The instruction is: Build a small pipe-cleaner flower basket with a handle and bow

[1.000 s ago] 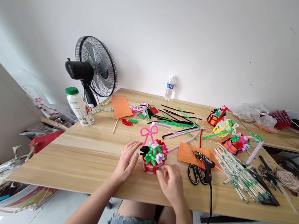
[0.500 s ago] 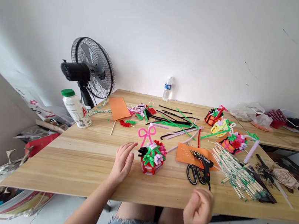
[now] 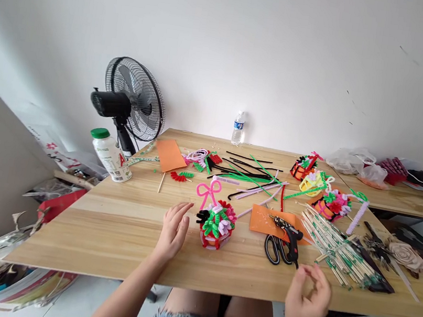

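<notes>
A small basket of pipe-cleaner flowers [image 3: 217,225], in red, green, pink and black with a pink bow, stands upright near the table's front. Just left of it my left hand [image 3: 174,230] rests on its side on the wood, fingers apart and holding nothing. My right hand [image 3: 309,295] is raised at the front edge, fingers curled but apart, with nothing visible in it. Beyond that hand, a black glue gun [image 3: 288,233] lies over black-handled scissors [image 3: 277,250] and an orange sheet [image 3: 262,219].
Pipe cleaners [image 3: 252,175] lie across the table's middle. Bundled sticks [image 3: 341,249] and several flower baskets [image 3: 332,204] are at the right. A white bottle [image 3: 110,156] and a fan [image 3: 135,99] stand at the left, a water bottle [image 3: 238,129] by the wall.
My right hand has moved to the right and its fingers have loosened from a closed shape. My left hand and the flower basket stay in place. The view has shifted slightly.
</notes>
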Demonstrator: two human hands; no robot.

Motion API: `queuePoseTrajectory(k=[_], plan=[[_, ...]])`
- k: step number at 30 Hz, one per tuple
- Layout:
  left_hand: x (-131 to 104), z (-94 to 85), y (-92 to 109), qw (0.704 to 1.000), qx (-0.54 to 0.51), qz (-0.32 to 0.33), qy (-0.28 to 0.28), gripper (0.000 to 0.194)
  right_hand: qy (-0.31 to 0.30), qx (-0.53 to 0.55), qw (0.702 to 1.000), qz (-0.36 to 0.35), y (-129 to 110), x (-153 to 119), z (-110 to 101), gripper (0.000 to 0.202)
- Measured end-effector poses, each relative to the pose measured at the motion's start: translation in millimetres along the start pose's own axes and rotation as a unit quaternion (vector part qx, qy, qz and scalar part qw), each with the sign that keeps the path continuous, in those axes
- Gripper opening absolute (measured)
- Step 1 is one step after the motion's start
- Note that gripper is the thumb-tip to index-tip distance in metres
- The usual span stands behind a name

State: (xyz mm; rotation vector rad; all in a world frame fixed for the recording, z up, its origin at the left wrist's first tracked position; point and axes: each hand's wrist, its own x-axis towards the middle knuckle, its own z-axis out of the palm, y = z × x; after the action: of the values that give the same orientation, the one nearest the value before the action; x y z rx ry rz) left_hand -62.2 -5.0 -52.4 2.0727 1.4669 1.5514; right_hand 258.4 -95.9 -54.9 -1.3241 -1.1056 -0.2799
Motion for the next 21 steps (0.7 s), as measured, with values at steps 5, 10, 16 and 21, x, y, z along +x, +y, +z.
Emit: queuePoseTrajectory(k=[5,10,16,21], plan=[[1,0.9,-2,1.0,0.011,0.007,-0.003,0.034,-0.171,0.035,0.979,-0.107,-36,-7,37,0.022],[-1,6.6,-12,0.996,0.047,-0.016,-0.08,0.035,-0.288,-0.009,0.945,-0.158,-51,-23,78,0.069],[-9,15.1,-16,0.969,0.069,0.047,-0.232,0.046,-0.304,-0.036,0.936,-0.173,-43,-43,104,0.092],[-11,15.4,-8,0.961,0.082,0.082,-0.251,0.03,-0.337,-0.022,0.924,-0.177,-40,-48,99,0.075]])
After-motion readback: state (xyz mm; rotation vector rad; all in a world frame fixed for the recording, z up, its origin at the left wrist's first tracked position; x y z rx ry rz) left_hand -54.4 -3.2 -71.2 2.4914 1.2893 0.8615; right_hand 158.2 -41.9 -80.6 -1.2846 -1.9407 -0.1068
